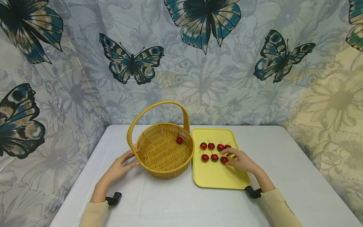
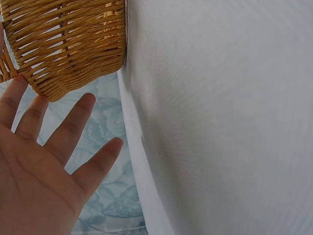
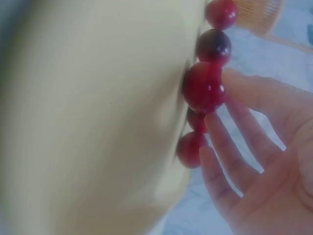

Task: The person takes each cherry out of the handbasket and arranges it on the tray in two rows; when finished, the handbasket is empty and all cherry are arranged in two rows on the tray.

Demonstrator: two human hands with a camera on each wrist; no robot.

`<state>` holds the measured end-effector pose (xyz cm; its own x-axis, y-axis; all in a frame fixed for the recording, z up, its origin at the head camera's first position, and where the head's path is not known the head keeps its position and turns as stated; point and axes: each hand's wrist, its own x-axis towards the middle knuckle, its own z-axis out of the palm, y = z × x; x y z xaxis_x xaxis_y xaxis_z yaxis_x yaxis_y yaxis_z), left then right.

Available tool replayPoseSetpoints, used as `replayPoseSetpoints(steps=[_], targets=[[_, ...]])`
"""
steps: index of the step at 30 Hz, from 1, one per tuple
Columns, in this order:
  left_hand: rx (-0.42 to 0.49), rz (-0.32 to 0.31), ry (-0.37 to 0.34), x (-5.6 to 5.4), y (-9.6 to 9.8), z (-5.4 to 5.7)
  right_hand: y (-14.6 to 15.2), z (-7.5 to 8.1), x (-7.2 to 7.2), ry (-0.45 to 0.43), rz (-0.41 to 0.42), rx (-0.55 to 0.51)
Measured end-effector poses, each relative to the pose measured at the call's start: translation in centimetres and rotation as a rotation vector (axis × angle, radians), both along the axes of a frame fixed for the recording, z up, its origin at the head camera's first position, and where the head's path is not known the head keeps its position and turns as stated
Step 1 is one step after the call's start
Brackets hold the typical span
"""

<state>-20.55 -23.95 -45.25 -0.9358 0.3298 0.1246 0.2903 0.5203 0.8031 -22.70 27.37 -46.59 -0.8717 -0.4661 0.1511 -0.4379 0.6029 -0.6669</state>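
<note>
A yellow wicker basket [image 1: 167, 171] with a tall arched handle stands left of centre, one red cherry [image 1: 179, 140] inside it. At the basket's left side is my left hand [image 1: 120, 168], fingers extended; in the left wrist view fingertips [image 2: 41, 100] meet the woven wall. Several dark red cherries [image 1: 211, 146] with stems lie in two rows on a yellow tray [image 1: 218, 179]. My right hand [image 1: 241, 160] reaches over the tray's right part, thumb and fingers spread around the nearest cherry [image 3: 203, 88]. Its fingertips are right at that cherry's side, without a closed pinch.
The basket stands close against the tray's left edge. A white cloth covers the table [image 1: 158, 205]. Behind hangs a floral curtain [image 1: 204, 85] with large butterflies. Each wrist wears a black camera mount [image 1: 114, 198].
</note>
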Motion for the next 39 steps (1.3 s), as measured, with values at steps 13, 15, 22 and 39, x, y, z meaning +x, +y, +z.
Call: replayPoseSetpoints(steps=[13,15,22,39], targets=[[-0.001,0.001,-0.008,-0.1,-0.1,0.0,-1.4,2.7,-1.9,0.137,0.051,0.017],[-0.001,0.0,-0.008,-0.1,0.0,0.1,-1.8,3.2,-2.2,0.139,0.056,0.016],[0.011,0.001,-0.019,0.1,0.0,0.2,-4.1,5.2,-3.0,0.147,0.088,0.004],[0.018,0.0,-0.02,0.2,0.1,0.2,-11.1,6.5,-6.0,0.08,0.196,-0.014]])
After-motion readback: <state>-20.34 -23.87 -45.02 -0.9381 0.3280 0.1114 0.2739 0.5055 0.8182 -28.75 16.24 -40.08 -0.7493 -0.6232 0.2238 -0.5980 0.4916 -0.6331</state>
